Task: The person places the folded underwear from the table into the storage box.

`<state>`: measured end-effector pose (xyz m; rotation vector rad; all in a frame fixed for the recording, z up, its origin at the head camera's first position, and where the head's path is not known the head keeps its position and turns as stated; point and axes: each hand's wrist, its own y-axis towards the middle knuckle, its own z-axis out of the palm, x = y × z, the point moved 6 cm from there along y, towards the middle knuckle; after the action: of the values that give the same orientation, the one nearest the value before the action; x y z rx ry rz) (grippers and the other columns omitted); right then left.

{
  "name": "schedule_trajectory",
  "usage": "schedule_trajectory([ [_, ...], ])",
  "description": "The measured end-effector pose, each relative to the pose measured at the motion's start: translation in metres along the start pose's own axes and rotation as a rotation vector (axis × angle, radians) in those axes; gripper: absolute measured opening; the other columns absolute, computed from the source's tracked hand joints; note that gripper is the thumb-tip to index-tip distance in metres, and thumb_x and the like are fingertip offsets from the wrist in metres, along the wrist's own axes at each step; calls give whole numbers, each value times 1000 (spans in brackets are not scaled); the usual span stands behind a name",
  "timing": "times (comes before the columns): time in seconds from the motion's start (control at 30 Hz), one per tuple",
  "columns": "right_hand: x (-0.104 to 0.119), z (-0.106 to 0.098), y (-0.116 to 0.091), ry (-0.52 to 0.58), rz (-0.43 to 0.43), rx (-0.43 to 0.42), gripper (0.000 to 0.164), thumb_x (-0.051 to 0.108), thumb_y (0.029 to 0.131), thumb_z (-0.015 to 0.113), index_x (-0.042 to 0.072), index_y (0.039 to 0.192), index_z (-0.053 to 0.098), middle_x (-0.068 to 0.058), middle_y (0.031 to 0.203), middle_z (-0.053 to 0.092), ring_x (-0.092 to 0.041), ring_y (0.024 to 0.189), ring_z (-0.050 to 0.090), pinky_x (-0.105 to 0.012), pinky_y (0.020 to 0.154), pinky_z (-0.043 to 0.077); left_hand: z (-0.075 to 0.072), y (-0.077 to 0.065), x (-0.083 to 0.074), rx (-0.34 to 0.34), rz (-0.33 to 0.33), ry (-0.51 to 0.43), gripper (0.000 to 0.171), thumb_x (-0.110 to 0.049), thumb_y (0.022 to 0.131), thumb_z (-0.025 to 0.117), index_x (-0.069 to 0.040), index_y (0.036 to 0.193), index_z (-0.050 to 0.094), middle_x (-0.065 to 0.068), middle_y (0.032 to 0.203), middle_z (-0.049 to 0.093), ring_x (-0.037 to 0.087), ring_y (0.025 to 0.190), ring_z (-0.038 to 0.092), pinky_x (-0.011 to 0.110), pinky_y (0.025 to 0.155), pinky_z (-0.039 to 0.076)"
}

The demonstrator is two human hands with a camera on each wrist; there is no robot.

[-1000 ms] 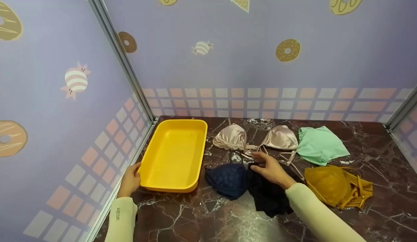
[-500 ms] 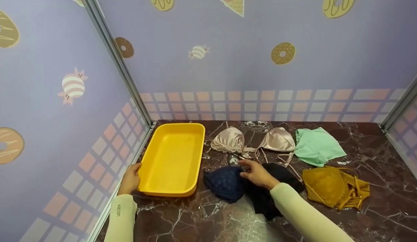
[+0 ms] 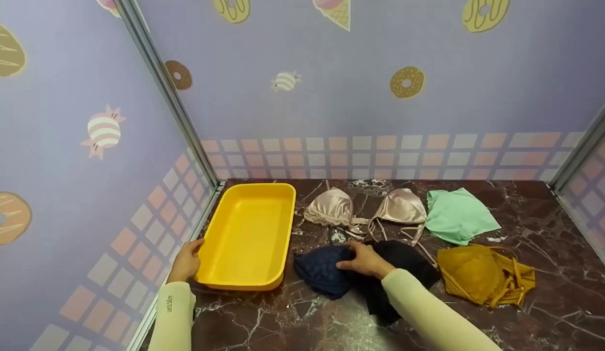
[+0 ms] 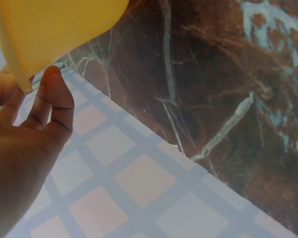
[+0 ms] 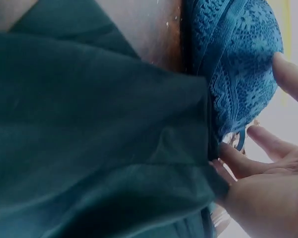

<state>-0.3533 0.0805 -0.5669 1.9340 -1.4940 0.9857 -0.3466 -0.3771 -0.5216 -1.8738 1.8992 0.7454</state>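
Observation:
My left hand (image 3: pixel 185 263) grips the left rim of the yellow tray (image 3: pixel 248 239), near its front corner. In the left wrist view, the fingers (image 4: pixel 59 94) curl at the edge of the tray (image 4: pixel 59 29). To the tray's right lies a navy lace bra (image 3: pixel 322 270), cups folded together. My right hand (image 3: pixel 364 261) is over its right end, thumb on the cup. The right wrist view has the fingers (image 5: pixel 238 161) spread by the edge of the bra (image 5: pixel 243 64). Beneath this hand lies a black cloth garment (image 3: pixel 402 258), partly covered by the forearm.
Behind lies a pale pink satin bra (image 3: pixel 402 204) with loose straps. A mint green folded garment (image 3: pixel 460 214) and a mustard bra (image 3: pixel 470 273) lie on the right. Patterned walls (image 3: pixel 331 107) border the dark marbled tabletop (image 3: pixel 263 321) at the back and sides.
My right hand has moved left and down from above the black garment to the navy bra. My left hand stays on the tray. The head view has tilted up slightly.

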Motion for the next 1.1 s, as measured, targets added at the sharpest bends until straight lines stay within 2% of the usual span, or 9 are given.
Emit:
schedule_trajectory([
  [0.2,2,7,2,-15,25,-12,70,30,65,87,4,124,59,-15,112,62,-35,104,44,-47,91,39,2,4,-1,41,-47,-8,46,12,89,34,12,133,43,34,127,42,48,121,38,55,102,27],
  [0.37,-4,8,0,-3,48,-35,74,24,59,90,4,123,58,-13,104,63,-34,101,45,-47,88,40,6,10,-2,83,-90,-56,48,13,89,33,10,137,39,34,135,38,47,126,33,54,102,28],
  [0.53,-9,9,-1,9,46,-37,70,18,60,88,6,120,55,-9,92,57,-32,93,47,-47,81,42,8,14,-2,100,-141,-82,51,12,88,33,7,138,39,31,138,38,45,128,33,53,102,29],
  [0.8,-5,9,0,91,-66,-62,44,-4,69,75,3,108,57,-8,77,56,-17,68,52,-35,65,44,7,17,2,87,-208,-115,59,13,81,35,3,139,41,29,136,41,44,125,37,52,100,31],
  [0.93,-2,8,2,114,-137,-67,36,-10,73,68,1,105,58,-8,77,57,-16,67,52,-32,62,44,6,17,3,86,-220,-114,60,13,81,35,3,140,40,29,138,39,44,127,35,51,99,32],
  [1.1,7,9,4,170,-252,-26,30,-12,77,62,3,102,59,-9,83,55,-17,72,52,-34,67,43,4,15,3,78,-227,-85,59,13,81,36,3,140,40,29,138,40,44,126,36,49,96,34],
])
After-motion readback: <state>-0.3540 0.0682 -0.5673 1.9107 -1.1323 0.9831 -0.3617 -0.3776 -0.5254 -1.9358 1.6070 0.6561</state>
